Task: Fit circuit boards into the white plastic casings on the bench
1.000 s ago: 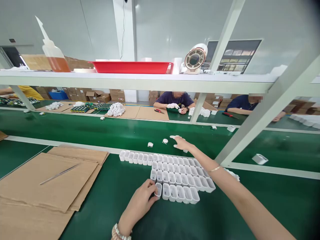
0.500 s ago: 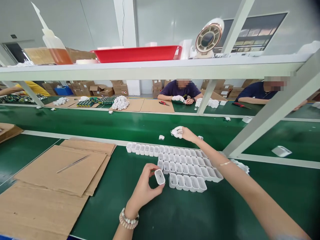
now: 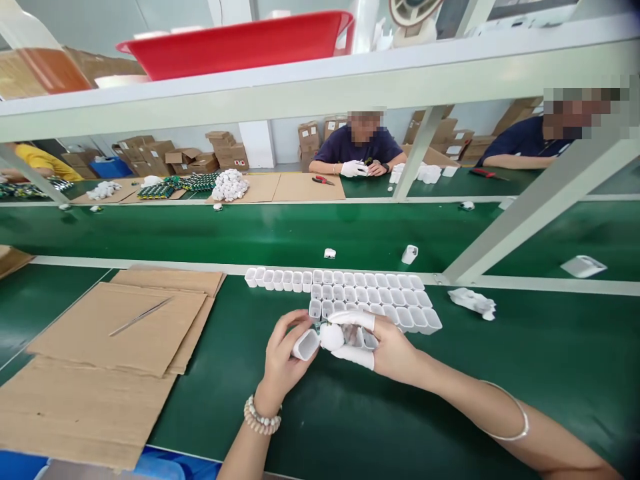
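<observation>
My left hand is closed round a small white plastic housing, its open end turned to the right. My right hand, with white finger cots on two fingers, pinches a small white part right against that open end. Both hands meet low over the green mat, just in front of a block of several white housings standing in rows. A beaded bracelet is on my left wrist, a thin bangle on my right forearm.
Cardboard sheets with metal tweezers lie to the left. Loose white parts sit on the green conveyor belt. A crumpled white glove lies to the right. Two people work across the belt; a shelf with a red tray runs overhead.
My right hand came back from the conveyor belt with a white part and met my left hand, which lifted a housing off the front row. The camera tilted downward.
</observation>
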Available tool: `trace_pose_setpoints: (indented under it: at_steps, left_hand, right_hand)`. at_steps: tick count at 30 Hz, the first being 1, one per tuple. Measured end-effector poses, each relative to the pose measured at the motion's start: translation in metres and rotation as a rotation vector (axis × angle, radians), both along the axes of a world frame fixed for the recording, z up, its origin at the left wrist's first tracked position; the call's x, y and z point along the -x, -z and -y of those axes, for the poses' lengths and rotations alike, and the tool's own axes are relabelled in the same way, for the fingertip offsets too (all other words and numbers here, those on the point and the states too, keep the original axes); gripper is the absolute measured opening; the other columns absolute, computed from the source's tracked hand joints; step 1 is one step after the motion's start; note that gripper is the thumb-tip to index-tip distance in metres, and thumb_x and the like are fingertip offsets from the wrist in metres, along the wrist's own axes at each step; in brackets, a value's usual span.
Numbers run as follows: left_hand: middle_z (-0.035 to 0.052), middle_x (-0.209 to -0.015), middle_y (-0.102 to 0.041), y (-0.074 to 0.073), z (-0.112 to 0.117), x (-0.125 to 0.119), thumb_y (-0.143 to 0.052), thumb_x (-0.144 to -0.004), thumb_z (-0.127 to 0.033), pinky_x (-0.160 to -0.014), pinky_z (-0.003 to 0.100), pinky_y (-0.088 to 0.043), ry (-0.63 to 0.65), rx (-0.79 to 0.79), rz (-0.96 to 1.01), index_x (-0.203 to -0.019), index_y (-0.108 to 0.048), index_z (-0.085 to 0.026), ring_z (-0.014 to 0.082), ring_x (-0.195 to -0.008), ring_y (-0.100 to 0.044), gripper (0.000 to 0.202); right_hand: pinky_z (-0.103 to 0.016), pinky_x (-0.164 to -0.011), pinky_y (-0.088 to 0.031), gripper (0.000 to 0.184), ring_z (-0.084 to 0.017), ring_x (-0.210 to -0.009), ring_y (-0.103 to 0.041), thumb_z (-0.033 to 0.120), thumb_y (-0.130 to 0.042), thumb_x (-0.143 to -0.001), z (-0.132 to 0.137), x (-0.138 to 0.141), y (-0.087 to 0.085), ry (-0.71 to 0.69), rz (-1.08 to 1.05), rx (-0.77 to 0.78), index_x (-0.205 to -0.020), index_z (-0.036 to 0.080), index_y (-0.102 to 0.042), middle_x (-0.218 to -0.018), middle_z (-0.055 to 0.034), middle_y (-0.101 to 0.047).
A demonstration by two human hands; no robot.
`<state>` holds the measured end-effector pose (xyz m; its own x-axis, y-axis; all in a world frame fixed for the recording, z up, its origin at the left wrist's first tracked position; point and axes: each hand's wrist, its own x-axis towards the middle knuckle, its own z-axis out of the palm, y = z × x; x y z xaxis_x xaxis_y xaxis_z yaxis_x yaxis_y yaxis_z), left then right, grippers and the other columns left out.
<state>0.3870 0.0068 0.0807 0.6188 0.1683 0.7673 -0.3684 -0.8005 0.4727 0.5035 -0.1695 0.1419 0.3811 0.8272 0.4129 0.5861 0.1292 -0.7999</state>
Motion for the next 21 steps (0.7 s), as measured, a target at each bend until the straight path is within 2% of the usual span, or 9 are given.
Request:
trace_pose_setpoints:
  at_steps: [2, 4, 6, 9, 15, 21]
  left_hand:
    - [0.0133, -0.116, -0.060, 0.004, 0.002, 0.000, -0.061, -0.082, -0.011, -0.082, 0.036, -0.055, 0.004, -0.041, 0.044, -0.136, -0.046, -0.021, 0.0228, -0.101, -0.061, 0.056]
    - [0.0107, -0.100, -0.064, 0.007, 0.005, 0.000, -0.057, -0.084, -0.008, -0.074, 0.033, -0.055, -0.052, -0.107, 0.076, -0.143, -0.039, -0.020, 0.0201, -0.089, -0.062, 0.063]
    - [0.0086, -0.088, -0.062, 0.009, 0.007, 0.000, -0.052, -0.084, -0.005, -0.066, 0.030, -0.053, -0.106, -0.155, 0.072, -0.147, -0.032, -0.019, 0.0183, -0.080, -0.059, 0.067]
    - [0.0090, -0.086, -0.058, 0.009, 0.010, 0.000, -0.051, -0.083, -0.007, -0.066, 0.031, -0.052, -0.133, -0.166, 0.039, -0.150, -0.024, -0.016, 0.0189, -0.079, -0.055, 0.072]
    - [0.0090, -0.090, -0.054, 0.010, 0.012, -0.001, -0.057, -0.084, -0.014, -0.070, 0.033, -0.052, -0.178, -0.150, 0.042, -0.149, -0.024, -0.016, 0.0194, -0.082, -0.054, 0.073]
    - [0.0089, -0.092, -0.054, 0.012, 0.013, -0.002, -0.057, -0.085, -0.014, -0.071, 0.032, -0.052, -0.198, -0.156, 0.042, -0.149, -0.025, -0.017, 0.0190, -0.083, -0.054, 0.072]
  right_hand:
    - [-0.028, -0.062, -0.053, 0.040, -0.014, -0.065, -0.058, 0.035, -0.070, -0.082, -0.001, 0.004, 0.004, 0.015, 0.055, -0.022, -0.120, 0.023, -0.062, -0.089, -0.0049, -0.067]
    - [-0.027, -0.061, -0.053, 0.038, -0.014, -0.065, -0.058, 0.035, -0.068, -0.085, -0.001, 0.008, 0.007, 0.017, 0.080, -0.040, -0.121, 0.023, -0.061, -0.084, -0.0039, -0.066]
    - [-0.027, -0.061, -0.053, 0.038, -0.014, -0.066, -0.059, 0.034, -0.066, -0.086, -0.001, 0.011, 0.011, 0.024, 0.107, -0.056, -0.122, 0.023, -0.060, -0.082, -0.0036, -0.065]
    - [-0.029, -0.064, -0.053, 0.040, -0.015, -0.069, -0.059, 0.030, -0.065, -0.087, 0.001, 0.015, 0.016, 0.029, 0.164, -0.079, -0.126, 0.024, -0.057, -0.083, -0.0035, -0.063]
    - [-0.030, -0.066, -0.053, 0.041, -0.015, -0.070, -0.058, 0.026, -0.064, -0.088, 0.001, 0.019, 0.020, 0.066, 0.245, -0.107, -0.128, 0.025, -0.053, -0.087, -0.0040, -0.063]
    - [-0.029, -0.065, -0.054, 0.040, -0.015, -0.071, -0.060, 0.027, -0.062, -0.090, -0.001, 0.022, 0.021, 0.067, 0.278, -0.100, -0.129, 0.025, -0.052, -0.089, -0.0047, -0.063]
